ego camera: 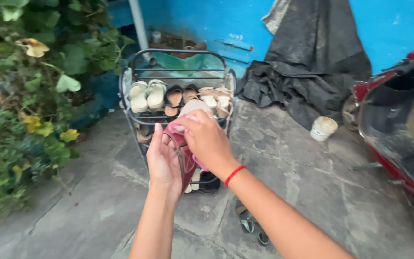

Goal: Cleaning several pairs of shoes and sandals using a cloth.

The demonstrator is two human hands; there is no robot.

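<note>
While gripped upright between both hands, just in front of the dark metal wire shoe rack (178, 52) loaded with pale sandals (147, 95): maroon flat leather sandal (184, 156). Left hand (163, 160) cupped closed around its back. Right hand (207, 141) pinched shut over its toe. Better steadied firmly from behind, probably, pressing lightly in front.
</note>
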